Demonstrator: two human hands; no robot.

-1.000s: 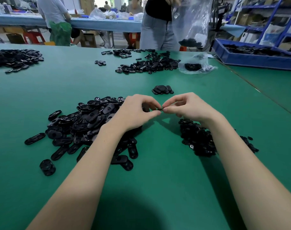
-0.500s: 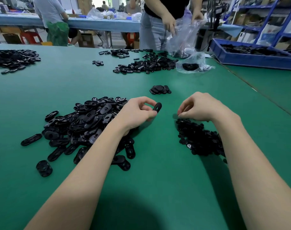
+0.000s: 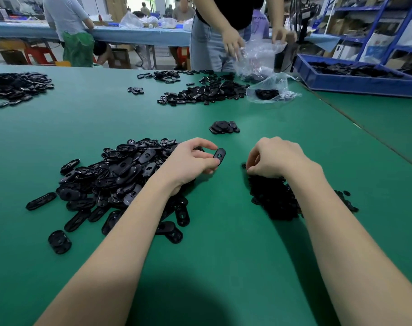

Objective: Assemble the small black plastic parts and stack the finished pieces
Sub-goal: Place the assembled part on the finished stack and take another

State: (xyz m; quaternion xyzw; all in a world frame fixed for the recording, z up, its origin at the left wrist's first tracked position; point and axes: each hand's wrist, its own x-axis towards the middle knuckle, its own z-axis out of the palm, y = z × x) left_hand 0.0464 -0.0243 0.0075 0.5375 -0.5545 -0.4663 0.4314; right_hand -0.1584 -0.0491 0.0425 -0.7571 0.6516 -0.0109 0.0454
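My left hand (image 3: 190,161) pinches one oval black plastic piece (image 3: 219,156) between thumb and fingers, held just above the green table (image 3: 223,255). A big heap of oval black shells (image 3: 110,180) lies to the left of that hand. My right hand (image 3: 273,156) hovers with curled fingers over the near edge of a pile of small black parts (image 3: 278,198); whether its fingertips hold a part is hidden. A small stack of finished pieces (image 3: 224,127) sits further back, between my hands.
A person stands at the far edge handling a clear plastic bag (image 3: 259,60). Another bag (image 3: 270,90) lies beside a spread of black pieces (image 3: 207,92). A blue bin (image 3: 355,83) of parts stands far right. More parts (image 3: 14,85) lie far left.
My hands were joined over one piece, then drew apart. The left hand kept the oval piece. The right hand dropped to the small-parts pile. The standing person lowered the bag to the table.
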